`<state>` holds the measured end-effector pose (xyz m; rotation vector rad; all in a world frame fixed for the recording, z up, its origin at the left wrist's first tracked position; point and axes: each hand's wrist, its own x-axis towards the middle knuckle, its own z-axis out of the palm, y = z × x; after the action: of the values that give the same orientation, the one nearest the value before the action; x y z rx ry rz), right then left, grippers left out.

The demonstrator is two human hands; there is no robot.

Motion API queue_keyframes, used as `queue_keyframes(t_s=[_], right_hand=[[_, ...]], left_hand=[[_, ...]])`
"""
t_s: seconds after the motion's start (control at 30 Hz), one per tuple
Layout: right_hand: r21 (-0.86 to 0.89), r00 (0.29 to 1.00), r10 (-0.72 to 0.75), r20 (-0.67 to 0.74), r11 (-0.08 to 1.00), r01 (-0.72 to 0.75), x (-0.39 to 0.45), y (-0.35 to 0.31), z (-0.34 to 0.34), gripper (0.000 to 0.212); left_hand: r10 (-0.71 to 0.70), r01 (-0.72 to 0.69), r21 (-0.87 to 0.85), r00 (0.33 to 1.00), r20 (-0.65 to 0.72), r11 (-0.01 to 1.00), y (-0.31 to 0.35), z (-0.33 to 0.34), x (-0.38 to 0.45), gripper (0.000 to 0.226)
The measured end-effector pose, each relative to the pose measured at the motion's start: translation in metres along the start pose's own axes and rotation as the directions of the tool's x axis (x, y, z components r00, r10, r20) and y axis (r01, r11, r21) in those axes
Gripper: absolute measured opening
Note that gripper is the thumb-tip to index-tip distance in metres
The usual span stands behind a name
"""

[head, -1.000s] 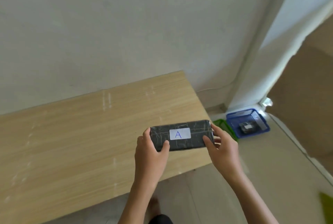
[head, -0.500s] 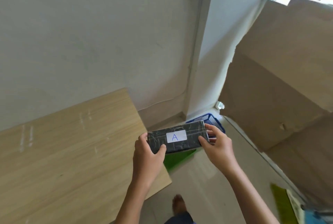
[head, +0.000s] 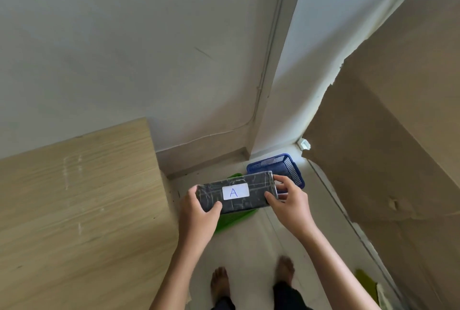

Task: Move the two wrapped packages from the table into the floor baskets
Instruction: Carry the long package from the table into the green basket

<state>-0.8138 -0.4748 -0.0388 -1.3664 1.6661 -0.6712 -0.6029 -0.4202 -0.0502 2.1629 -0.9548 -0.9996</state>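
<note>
A black wrapped package [head: 256, 191] with a white label marked "A" is held level in the air, over the floor to the right of the table. My left hand [head: 199, 212] grips its left end and my right hand [head: 290, 201] grips its right end. Below and behind the package, a green basket [head: 231, 218] lies on the floor, mostly hidden. A blue basket [head: 280, 166] stands beyond it in the corner, its inside hidden from here. The second package is not in sight.
The wooden table [head: 74, 210] fills the lower left, its right edge close to my left arm. Large cardboard sheets [head: 388, 135] lean along the right side. My bare feet [head: 251, 282] stand on the pale floor. A green object [head: 366, 282] lies at lower right.
The package, held in both hands, has moved off the table to over the floor near the baskets. The view has swung right, and my feet are now in sight.
</note>
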Motion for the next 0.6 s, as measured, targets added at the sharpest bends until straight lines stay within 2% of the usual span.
queue_keyframes(t_s=[0.17,0.33,0.5,0.6], right_hand=[[-0.038,0.996,-0.018,0.082,0.999,0.021,0.060,0.020,-0.017,0.040],[-0.105,0.963,-0.009,0.269,0.994,0.039,0.123,0.049,-0.021,0.045],[-0.178,0.911,0.068,0.407,0.984,0.006,0.171,0.096,-0.002,0.052],[-0.212,0.912,0.107,0.396,0.977,-0.023,0.192,0.131,0.023,0.052]], left_hand=[[-0.079,0.079,-0.014,0.996,-0.033,0.997,0.025,0.040,0.020,0.074],[-0.163,0.165,-0.004,0.974,-0.154,0.986,0.038,0.085,0.038,0.071],[-0.251,0.254,-0.017,0.938,-0.238,0.967,0.009,0.138,0.056,0.071],[-0.289,0.294,-0.015,0.925,-0.247,0.956,-0.022,0.170,0.076,0.070]])
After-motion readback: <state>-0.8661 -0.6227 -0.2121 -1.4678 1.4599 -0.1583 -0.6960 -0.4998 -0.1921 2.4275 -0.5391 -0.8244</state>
